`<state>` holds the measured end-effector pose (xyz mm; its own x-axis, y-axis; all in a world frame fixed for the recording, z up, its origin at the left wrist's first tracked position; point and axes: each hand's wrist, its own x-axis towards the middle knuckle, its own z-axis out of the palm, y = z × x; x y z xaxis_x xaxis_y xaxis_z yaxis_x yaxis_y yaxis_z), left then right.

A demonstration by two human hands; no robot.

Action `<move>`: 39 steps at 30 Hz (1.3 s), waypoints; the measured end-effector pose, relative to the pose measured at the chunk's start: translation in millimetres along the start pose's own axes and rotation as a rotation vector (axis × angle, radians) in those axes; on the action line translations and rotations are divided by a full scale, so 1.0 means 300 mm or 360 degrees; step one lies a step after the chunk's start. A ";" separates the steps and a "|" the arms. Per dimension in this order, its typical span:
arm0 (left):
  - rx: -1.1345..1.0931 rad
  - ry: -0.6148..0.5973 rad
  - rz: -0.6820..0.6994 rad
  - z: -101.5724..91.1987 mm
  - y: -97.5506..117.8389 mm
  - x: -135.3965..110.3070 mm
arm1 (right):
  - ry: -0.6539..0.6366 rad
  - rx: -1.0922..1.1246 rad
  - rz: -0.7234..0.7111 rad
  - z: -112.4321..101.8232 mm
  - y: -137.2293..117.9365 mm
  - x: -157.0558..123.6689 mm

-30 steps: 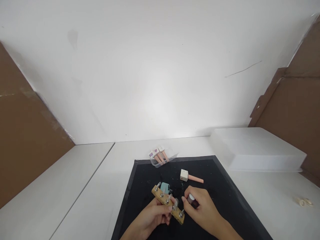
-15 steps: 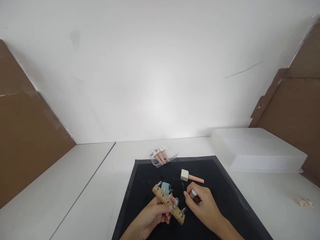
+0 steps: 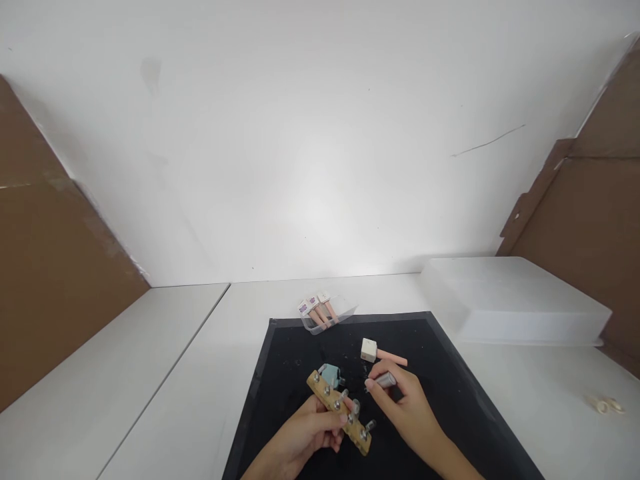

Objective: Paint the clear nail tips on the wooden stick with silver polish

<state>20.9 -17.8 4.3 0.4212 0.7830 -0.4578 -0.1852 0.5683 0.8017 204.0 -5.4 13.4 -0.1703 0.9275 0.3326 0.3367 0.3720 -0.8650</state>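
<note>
My left hand (image 3: 315, 427) grips a narrow wooden strip (image 3: 331, 399) from below, the thumb on its near side. Round metal knobs line the strip, and small clear nail tips (image 3: 370, 425) stick out from several of them. My right hand (image 3: 403, 403) pinches a short silver-grey cylinder (image 3: 386, 380) between thumb and fingers, a little right of the strip and apart from it. What is at the cylinder's fingertip end is too small to make out. Just behind the strip lies a pale turquoise object (image 3: 331, 376), partly hidden by it.
A white square nail polish bottle (image 3: 369, 350) with a long peach cap lies on the black mat (image 3: 285, 347). Similar bottles (image 3: 313, 305) rest in a clear tray (image 3: 345, 311) at the back. A white plastic box (image 3: 525, 300) and beige rings (image 3: 604, 405) are on the right.
The cylinder in my right hand has swung from steep to nearly level, its silver side now showing. My right hand has shifted slightly left and up. The strip has moved slightly right and down.
</note>
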 end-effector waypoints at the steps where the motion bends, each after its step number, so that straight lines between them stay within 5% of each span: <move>1: 0.0001 0.0000 0.0002 0.001 0.001 -0.001 | -0.0003 0.0016 0.0015 0.001 0.003 0.000; 39: 0.0087 0.0087 -0.0038 0.024 0.003 0.013 | -0.0342 0.0151 -0.0163 -0.024 -0.036 0.011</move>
<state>28.8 -16.0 6.0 0.3755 0.7829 -0.4961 -0.1262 0.5735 0.8094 206.5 -6.1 26.4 -0.3953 0.8526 0.3417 0.2210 0.4494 -0.8656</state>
